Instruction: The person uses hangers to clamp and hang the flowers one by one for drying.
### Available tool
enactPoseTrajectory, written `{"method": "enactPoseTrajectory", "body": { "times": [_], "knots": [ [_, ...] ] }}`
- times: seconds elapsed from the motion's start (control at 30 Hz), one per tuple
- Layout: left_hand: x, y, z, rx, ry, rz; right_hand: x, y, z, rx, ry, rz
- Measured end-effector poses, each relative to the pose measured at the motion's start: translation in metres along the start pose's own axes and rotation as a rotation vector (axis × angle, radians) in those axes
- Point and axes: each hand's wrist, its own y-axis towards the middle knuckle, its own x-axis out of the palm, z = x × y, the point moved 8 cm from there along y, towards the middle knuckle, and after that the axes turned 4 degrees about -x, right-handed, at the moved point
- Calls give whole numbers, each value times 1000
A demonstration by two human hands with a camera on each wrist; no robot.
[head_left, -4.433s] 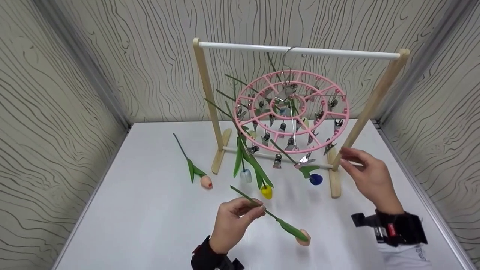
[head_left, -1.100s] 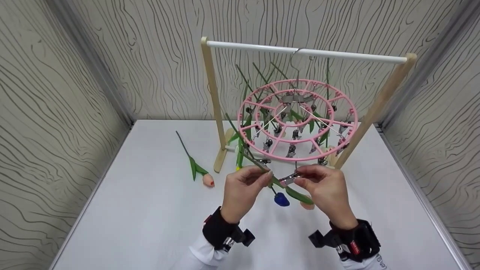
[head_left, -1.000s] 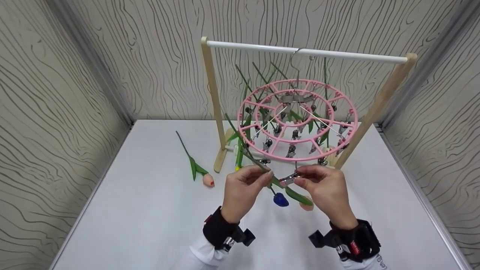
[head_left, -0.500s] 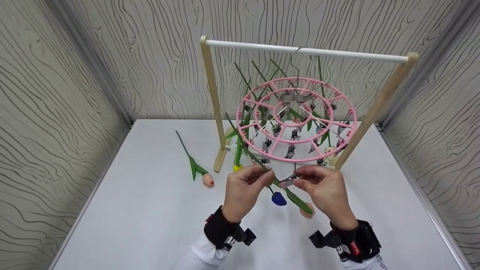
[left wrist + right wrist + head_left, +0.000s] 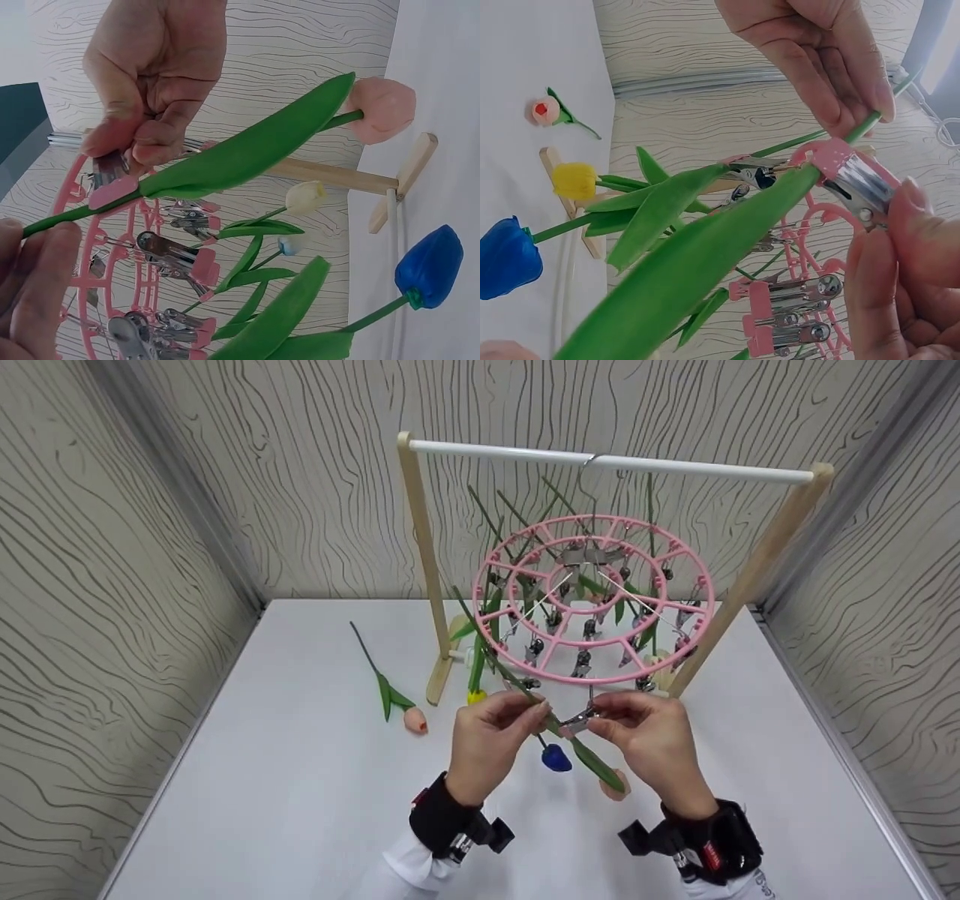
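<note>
My left hand (image 5: pixel 491 742) pinches the green stem of an artificial peach tulip (image 5: pixel 615 785), whose bloom points down to the right. With thumb and fingertips, my right hand (image 5: pixel 652 742) pinches a metal clip (image 5: pixel 576 723) hanging from the front of the pink round hanger (image 5: pixel 592 679). In the left wrist view, the clip's pink tips (image 5: pixel 114 192) lie across the stem just beside the leaf. A blue tulip (image 5: pixel 556 757) hangs close behind the hands. In the right wrist view, the left fingers hold the stem just beyond the clip (image 5: pixel 859 180).
The hanger hooks over the white rod (image 5: pixel 510 454) of a wooden rack (image 5: pixel 421 532). Several tulips hang from its other clips, including a yellow tulip (image 5: pixel 476 697). Another peach tulip (image 5: pixel 415 720) lies on the white table (image 5: pixel 300 780) at left. Patterned walls stand around.
Since the earliest frame, the left hand has brought the peach tulip up to the clip. The right hand has moved left onto the clip, and the hanger has turned. Lately the bloom has dipped slightly.
</note>
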Motion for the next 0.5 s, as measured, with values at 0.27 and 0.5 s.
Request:
{"method": "enactPoseTrajectory", "body": {
  "times": [0.27, 0.5],
  "knots": [
    [-1, 1, -5, -41, -63, -10, 7, 3, 6, 14, 66, -157],
    [-3, 6, -14, -56, -27, -7, 7, 1, 17, 50, 51, -117]
  ]
}}
